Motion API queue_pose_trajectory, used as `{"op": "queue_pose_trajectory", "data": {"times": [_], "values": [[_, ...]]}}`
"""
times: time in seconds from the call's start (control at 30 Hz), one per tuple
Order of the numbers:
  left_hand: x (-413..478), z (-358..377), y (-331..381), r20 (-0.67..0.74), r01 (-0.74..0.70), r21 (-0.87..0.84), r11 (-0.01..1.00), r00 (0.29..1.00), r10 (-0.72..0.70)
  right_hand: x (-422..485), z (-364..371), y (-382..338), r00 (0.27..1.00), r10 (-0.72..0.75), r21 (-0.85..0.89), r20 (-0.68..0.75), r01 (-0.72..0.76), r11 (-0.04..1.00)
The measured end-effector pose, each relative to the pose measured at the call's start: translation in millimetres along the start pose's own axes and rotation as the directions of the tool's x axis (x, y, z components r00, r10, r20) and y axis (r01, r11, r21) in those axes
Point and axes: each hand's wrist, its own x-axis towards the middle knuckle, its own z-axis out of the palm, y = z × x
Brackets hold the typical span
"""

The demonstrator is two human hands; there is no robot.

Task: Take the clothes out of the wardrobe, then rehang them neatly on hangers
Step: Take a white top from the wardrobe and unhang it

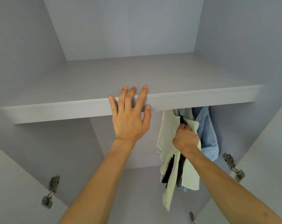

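My left hand rests flat with spread fingers on the front edge of the wardrobe's grey shelf. Under the shelf at the right hang several clothes. My right hand grips a cream garment together with a black strip, which could be a hanger or dark cloth. A light blue striped shirt hangs just behind it to the right. The rail and the hanger hooks are hidden by the shelf.
The wardrobe's grey side walls and back panel enclose the space. Both doors stand open, with metal hinges at lower left and at right. Nothing lies on the upper shelf.
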Motion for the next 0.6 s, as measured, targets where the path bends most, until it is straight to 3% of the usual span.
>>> {"op": "queue_pose_trajectory", "data": {"times": [0.1, 0.23, 0.37, 0.5, 0.6], "values": [[0, -2, -1, 0.007, -0.004, -0.018, 1.000, 1.000, 0.004, 2, 2, 0, 0.998, 0.054, 0.052, 0.040, -0.056, 0.997], [-1, -4, -1, 0.025, -0.002, -0.026, 1.000, 1.000, 0.003, 0, 15, 3, 0.995, 0.099, 0.295, -0.010, -0.092, 0.951], [0, -8, -1, 0.038, -0.004, -0.037, 0.999, 0.999, 0.005, -6, 24, 4, 0.997, 0.063, 0.265, -0.048, -0.048, 0.963], [0, -12, -2, 0.084, -0.016, -0.028, 0.999, 0.996, 0.018, -3, 17, 6, 0.993, 0.112, 0.296, -0.029, -0.099, 0.950], [-1, -14, -3, 0.115, -0.027, -0.004, 1.000, 0.993, 0.027, 2, 0, 6, 0.988, 0.106, 0.309, -0.115, -0.066, 0.949]]}}
